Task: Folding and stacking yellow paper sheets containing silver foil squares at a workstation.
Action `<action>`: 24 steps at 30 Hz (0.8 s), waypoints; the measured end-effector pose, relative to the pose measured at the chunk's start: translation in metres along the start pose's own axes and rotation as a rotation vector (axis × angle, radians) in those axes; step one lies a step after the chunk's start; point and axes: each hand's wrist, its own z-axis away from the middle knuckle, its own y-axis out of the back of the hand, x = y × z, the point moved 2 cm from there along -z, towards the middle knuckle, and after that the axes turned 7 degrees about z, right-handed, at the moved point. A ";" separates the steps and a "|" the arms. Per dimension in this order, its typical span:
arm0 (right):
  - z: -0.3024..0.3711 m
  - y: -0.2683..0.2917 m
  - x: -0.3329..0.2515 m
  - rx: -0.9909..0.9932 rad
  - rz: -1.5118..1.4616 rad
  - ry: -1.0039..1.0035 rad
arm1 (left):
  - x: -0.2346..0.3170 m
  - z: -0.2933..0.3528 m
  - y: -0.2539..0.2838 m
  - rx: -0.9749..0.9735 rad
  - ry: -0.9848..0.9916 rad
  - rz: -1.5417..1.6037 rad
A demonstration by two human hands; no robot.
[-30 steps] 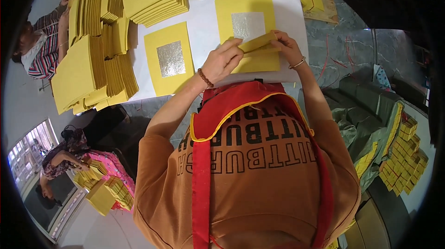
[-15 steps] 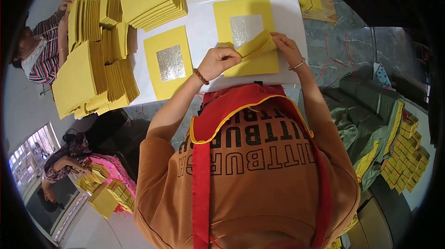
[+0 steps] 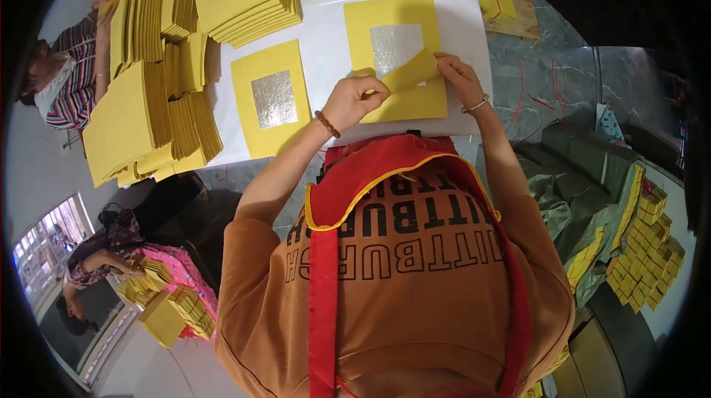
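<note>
1. Yellow paper sheet [image 3: 406, 98] with a silver foil square [image 3: 391, 46] at its middle lies flat on the white tabletop [image 3: 326, 42], close to the near edge and toward the right-hand side, straight in front of the person.
2. A fold is in hand: the sheet's near part is lifted into a slanting flap [image 3: 411, 72] that leans over the lower corner of the foil.
3. The left hand [image 3: 354, 100] holds the flap's left end, its fingers curled and pressed together in a pinch on the paper, the wrist carrying a bead bracelet.
4. The right hand [image 3: 458, 76] pinches the flap's upper right end between thumb and fingertips; a thin bangle sits on that wrist.
5. A second foil sheet [image 3: 272, 98] lies flat just to the left, touched by neither hand.
6. As a judgement, the fold is begun but not yet creased: the flap stands off the sheet. The next move seems to call for lining up the lifted edge squarely and pressing it flat along one line, both hands keeping the paper from skewing.
7. Stacks of yellow paper [image 3: 159, 94] crowd the far-left part of the tabletop, where another person [image 3: 70, 83] sits at the left edge.
</note>
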 end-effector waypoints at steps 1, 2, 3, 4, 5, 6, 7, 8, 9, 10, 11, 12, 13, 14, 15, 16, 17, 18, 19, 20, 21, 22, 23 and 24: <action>0.000 0.000 -0.001 -0.001 -0.016 -0.017 | 0.004 0.001 -0.003 0.061 -0.288 -0.244; 0.001 -0.001 0.000 0.000 -0.015 -0.017 | 0.009 0.004 -0.006 0.122 -0.576 -0.487; 0.000 0.000 0.001 -0.007 0.006 -0.004 | 0.014 0.005 -0.009 0.120 -0.579 -0.486; -0.001 0.001 0.002 -0.014 0.026 0.009 | 0.019 0.008 -0.015 0.053 -0.608 -0.684; 0.000 0.003 0.003 -0.011 0.027 0.010 | 0.022 0.010 -0.020 -0.016 -0.634 -0.883; 0.002 0.001 0.002 -0.029 0.073 0.042 | 0.017 0.011 -0.023 -0.082 -0.578 -0.894; 0.003 -0.001 0.001 -0.047 0.118 0.075 | 0.014 0.011 -0.024 -0.083 -0.578 -0.896; 0.003 -0.002 0.001 -0.047 0.117 0.076 | 0.012 0.011 -0.024 -0.055 -0.597 -0.919; 0.003 -0.003 0.001 -0.009 0.103 0.082 | 0.012 0.010 -0.024 -0.030 -0.616 -0.940; 0.003 -0.004 0.002 0.028 0.088 0.087 | 0.011 0.010 -0.024 -0.033 -0.617 -0.940; 0.003 -0.004 0.002 0.031 0.086 0.086 | 0.011 0.009 -0.023 -0.040 -0.612 -0.936; 0.003 -0.003 0.002 0.026 0.078 0.076 | 0.011 0.009 -0.023 -0.047 -0.606 -0.932; 0.003 -0.003 0.002 0.022 0.070 0.067 | 0.012 0.009 -0.022 -0.049 -0.606 -0.932; 0.004 -0.003 0.003 0.023 0.069 0.066 | 0.013 0.009 -0.022 -0.042 -0.622 -0.923; 0.003 -0.003 0.003 0.022 0.055 0.044 | 0.014 0.008 -0.021 -0.034 -0.637 -0.915; 0.003 -0.003 0.002 0.021 0.042 0.021 | 0.015 0.007 -0.020 -0.033 -0.637 -0.915; 0.002 -0.003 0.002 0.020 0.042 0.021 | 0.016 0.007 -0.018 -0.039 -0.639 -0.888; 0.003 -0.004 -0.002 0.012 0.026 0.023 | 0.016 0.007 -0.017 -0.046 -0.641 -0.859; 0.003 -0.004 -0.004 0.004 0.010 0.024 | 0.017 0.007 -0.016 -0.047 -0.640 -0.859; 0.003 -0.005 -0.003 0.004 0.010 0.023 | 0.018 0.007 -0.015 -0.062 -0.613 -0.817; 0.004 -0.004 -0.001 0.011 -0.008 0.005 | 0.018 0.007 -0.014 -0.076 -0.585 -0.775; 0.004 -0.004 0.000 0.019 -0.025 -0.014 | 0.017 0.007 -0.014 -0.076 -0.584 -0.774; 0.003 -0.004 0.001 0.018 -0.024 -0.015 | 0.017 0.006 -0.014 -0.077 -0.594 -0.786; 0.003 -0.003 0.001 0.016 -0.014 -0.004 | 0.017 0.006 -0.014 -0.078 -0.605 -0.800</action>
